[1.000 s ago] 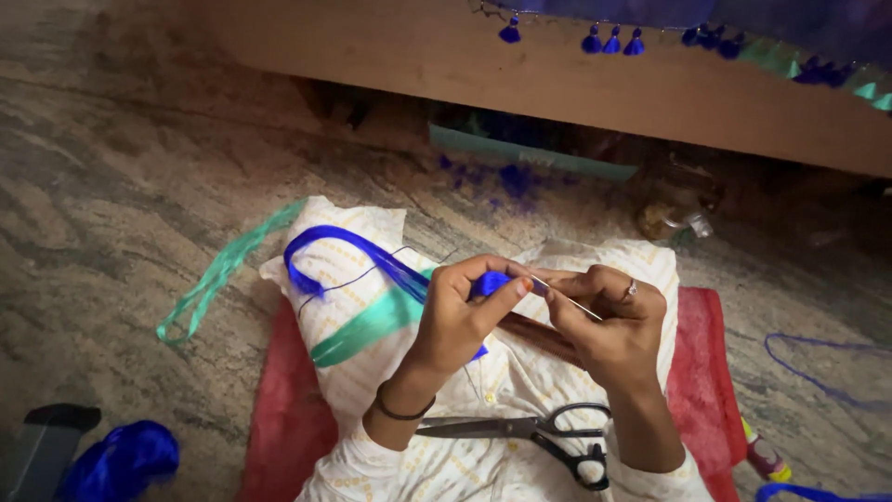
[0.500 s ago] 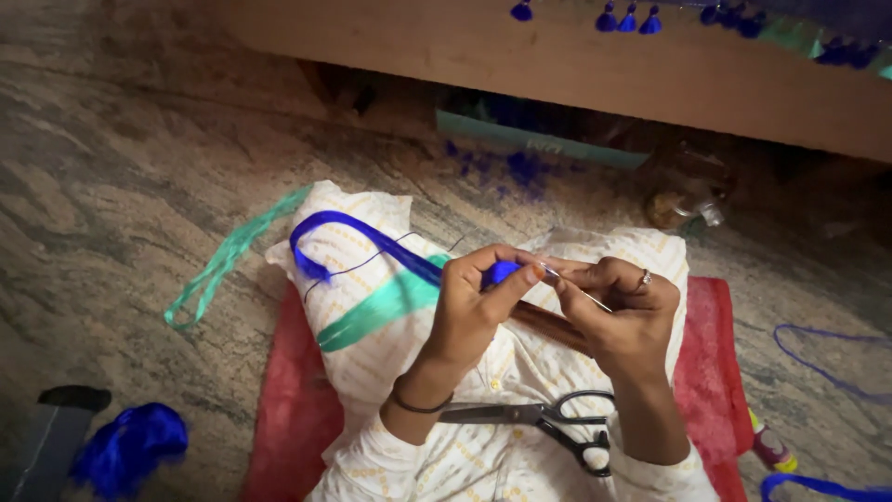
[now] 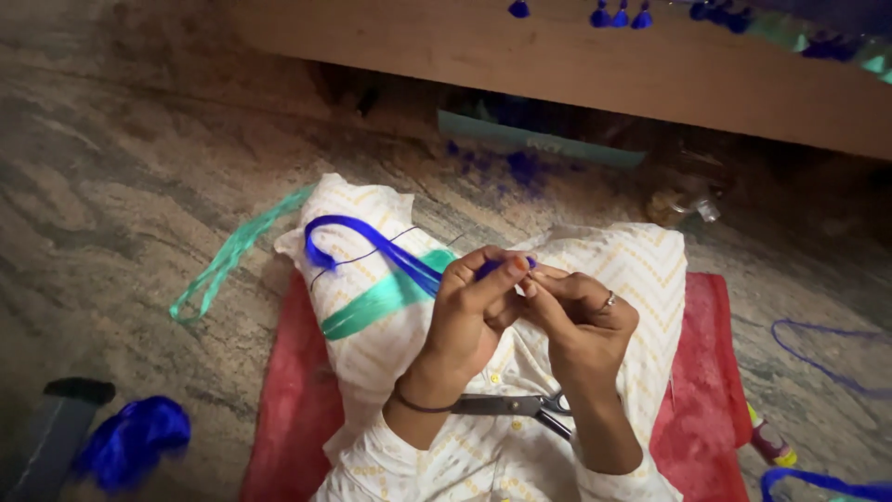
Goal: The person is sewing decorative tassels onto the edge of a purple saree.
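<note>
Stone floor, red mat [image 3: 715,390] at frame centre, wooden ledge [image 3: 650,74] across the top.

A teal flat package [image 3: 539,141] lies under the ledge, upper centre; a small red-and-yellow tube [image 3: 769,442] sits at the mat's lower right edge. The left hand [image 3: 469,311] pinches a blue tassel [image 3: 490,270] between thumb and forefinger; the right hand [image 3: 581,316] is closed with its fingertips meeting the same tassel. A blue ribbon [image 3: 372,246] trails left from it. Scissors [image 3: 516,406] lie below the wrists.
</note>
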